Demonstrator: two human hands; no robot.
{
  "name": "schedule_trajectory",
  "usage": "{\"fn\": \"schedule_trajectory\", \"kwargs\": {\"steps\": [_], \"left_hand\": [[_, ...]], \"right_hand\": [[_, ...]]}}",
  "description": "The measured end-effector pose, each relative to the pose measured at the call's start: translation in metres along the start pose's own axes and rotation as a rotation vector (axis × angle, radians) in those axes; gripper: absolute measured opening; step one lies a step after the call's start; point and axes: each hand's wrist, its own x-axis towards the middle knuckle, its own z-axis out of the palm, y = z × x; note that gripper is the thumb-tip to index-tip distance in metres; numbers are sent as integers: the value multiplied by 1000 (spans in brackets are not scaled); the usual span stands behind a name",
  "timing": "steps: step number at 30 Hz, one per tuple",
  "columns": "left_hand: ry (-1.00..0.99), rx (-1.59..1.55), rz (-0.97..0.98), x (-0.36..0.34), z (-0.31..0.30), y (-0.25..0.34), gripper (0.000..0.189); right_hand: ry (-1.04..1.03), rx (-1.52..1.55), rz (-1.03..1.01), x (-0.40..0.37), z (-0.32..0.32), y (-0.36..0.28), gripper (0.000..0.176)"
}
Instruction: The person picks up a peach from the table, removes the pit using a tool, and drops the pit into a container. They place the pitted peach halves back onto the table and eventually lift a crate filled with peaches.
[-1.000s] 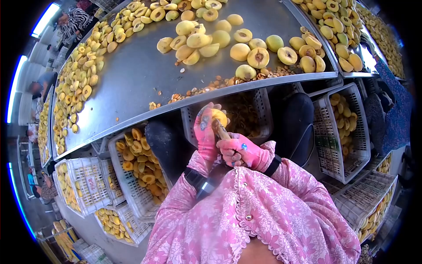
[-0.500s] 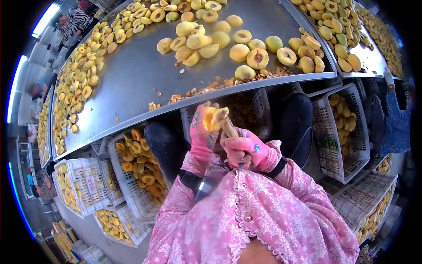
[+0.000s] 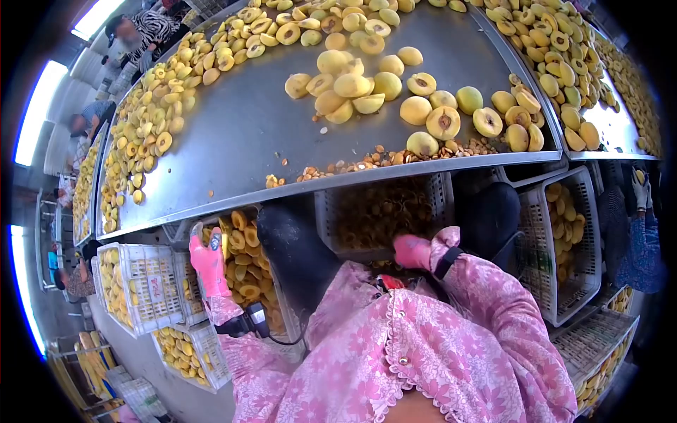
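My left hand (image 3: 208,264), in a pink glove with greyish fingertips, is over the crate of yellow peach halves (image 3: 247,271) to the left of my knee. Its fingers point up and apart, and I see no fruit gripped in them. My right hand (image 3: 412,252), also gloved in pink, is low in front of me at the near side of a crate (image 3: 443,201) under the table edge. Dark shadow and blur hide its fingers, so what it holds does not show. Brownish peach pieces (image 3: 384,218) lie inside that crate.
A metal table (image 3: 233,141) carries peach halves (image 3: 352,84), with pits (image 3: 367,161) along its front edge. More fruit crates stand left (image 3: 151,282) and right (image 3: 589,233). My knees (image 3: 493,222) flank the middle crate. Co-workers (image 3: 638,240) are at both sides.
My hands have parted from holding a peach and a wooden-handled tool together. The left moved left and down over the crate; the right dropped slightly. The peach and tool no longer show in them.
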Motion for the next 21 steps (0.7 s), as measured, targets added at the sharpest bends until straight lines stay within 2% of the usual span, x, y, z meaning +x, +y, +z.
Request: {"fn": "schedule_trajectory", "kwargs": {"steps": [1,2,3,4,5,6,8,10,11,13,14,15,17,18,21], "left_hand": [[16,-104,14,10,6,-4,44],[32,-208,24,20,9,-7,43],[-41,-157,-10,31,15,12,43],[-75,-232,-62,39,27,39,42],[-113,-305,-115,49,44,61,41],[-191,-213,-33,67,62,71,42],[-303,-90,115,112,106,94,43],[-370,-111,184,152,154,109,46],[-405,-164,206,170,176,113,48],[-437,21,345,201,218,120,54],[-450,116,414,212,236,122,57],[-451,184,488,217,254,123,59],[-443,325,634,226,284,121,63],[-501,378,589,226,293,122,64],[-419,443,489,226,298,117,64]], "right_hand": [[-74,-581,-281,-4,-2,0,29],[-71,-632,-139,-4,3,-3,29],[7,-558,-4,3,12,-5,28],[138,-510,-51,7,24,11,27],[138,-502,-71,6,26,15,26],[138,-494,-91,6,28,19,26],[-91,-574,-79,-12,-3,-20,30],[-78,-385,-74,-24,-26,-63,30],[-10,-349,13,-13,-11,-40,32],[234,-215,-324,-13,-6,-27,38],[248,-59,-202,-20,-9,-32,38],[212,-70,-53,-31,-24,-60,35],[229,-10,59,-32,-27,-61,33],[228,19,93,-32,-28,-62,32],[264,44,77,-31,-31,-58,30]]}}
